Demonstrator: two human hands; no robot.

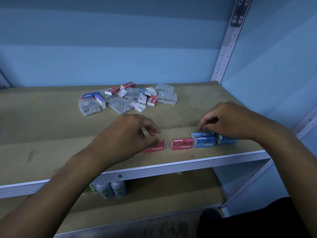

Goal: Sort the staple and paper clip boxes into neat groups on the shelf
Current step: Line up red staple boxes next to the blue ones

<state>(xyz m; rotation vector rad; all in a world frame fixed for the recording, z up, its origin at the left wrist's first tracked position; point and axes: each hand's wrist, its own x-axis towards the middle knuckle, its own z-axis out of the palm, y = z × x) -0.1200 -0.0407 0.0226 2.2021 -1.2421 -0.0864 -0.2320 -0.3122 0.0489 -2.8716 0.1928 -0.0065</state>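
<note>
Sorting barely started: two red cardboard staple boxes (182,143) and two blue cardboard staple boxes (204,140) are lined up at the brown shelf (51,134) front edge. Left hand (130,133) is loosely curled, thumb touching one red box; right hand (226,121) pinches a blue box. Mixed pile of boxes and clear plastic clip cases (127,97) is left unsorted behind.

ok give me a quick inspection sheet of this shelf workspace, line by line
surface: tan shelf board, white front edge, faint smudges.
job's things: front row of two red staple boxes, one under the left hand, then blue staple boxes stacked at the right; unsorted pile at the back mixes red, blue and white boxes with clear paper clip cases.
clutter: nothing seen beyond the pile.
grippers: left hand thumb on the left red box, fingers loosely curled; right hand fingers on the blue stack, grip unclear.
cables: nothing seen.
surroundings: blue wall, perforated upright, white bottles on the lower shelf.
</note>
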